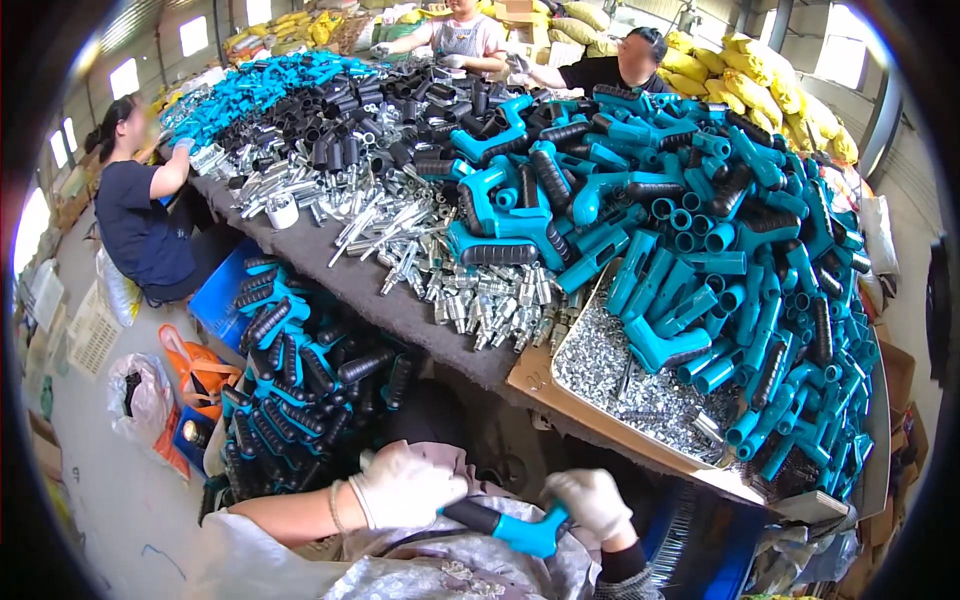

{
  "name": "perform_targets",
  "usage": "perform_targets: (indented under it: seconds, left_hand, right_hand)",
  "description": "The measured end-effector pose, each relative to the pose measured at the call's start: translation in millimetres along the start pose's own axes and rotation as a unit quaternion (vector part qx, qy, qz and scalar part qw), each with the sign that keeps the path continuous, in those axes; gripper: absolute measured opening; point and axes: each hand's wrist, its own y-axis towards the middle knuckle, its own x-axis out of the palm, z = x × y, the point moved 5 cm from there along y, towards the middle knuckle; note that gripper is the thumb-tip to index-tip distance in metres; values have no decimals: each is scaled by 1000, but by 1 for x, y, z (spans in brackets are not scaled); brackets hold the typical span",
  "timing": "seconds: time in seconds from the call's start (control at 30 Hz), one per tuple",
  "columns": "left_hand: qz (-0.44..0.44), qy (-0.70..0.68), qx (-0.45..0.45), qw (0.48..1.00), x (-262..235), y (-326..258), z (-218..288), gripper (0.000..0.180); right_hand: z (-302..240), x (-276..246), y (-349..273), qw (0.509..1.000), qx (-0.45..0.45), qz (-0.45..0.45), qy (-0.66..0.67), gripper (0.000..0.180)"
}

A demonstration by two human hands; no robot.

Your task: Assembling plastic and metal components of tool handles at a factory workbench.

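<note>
Over my lap I hold a pistol-shaped teal plastic housing (532,536) with a black sleeve at its left end. My right hand (592,503), in a white glove, is closed round its upper right end. White-gloved too, my left hand (410,487) is closed at the black end; its fingers are slightly blurred and partly hidden. To the left of my lap, a blue bin (222,296) is heaped with similar teal housings with black ribbed grips (290,380). In front of me a shallow tray (560,372) holds many small silvery metal pieces (632,385).
The dark table (345,290) bears heaps of teal housings (690,270), metal fittings (490,300) and black sleeves (345,110). A person (150,210) sits at the left; two others work across the table. Plastic bags (145,395) lie on the floor; yellow sacks (765,85) are stacked behind.
</note>
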Motion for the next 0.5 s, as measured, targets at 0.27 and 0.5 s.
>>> perform_targets:
  seconds: [0.27, 0.5]
  left_hand:
    - [130, 57, 106, 984, -12, 19, -15, 4]
    - [36, -82, -2, 996, -2, 34, -54, 21]
  right_hand:
    - [-74, 34, -21, 970, -172, -147, 89, 54]
    - [-79, 17, -54, 976, -184, 106, 56, 65]
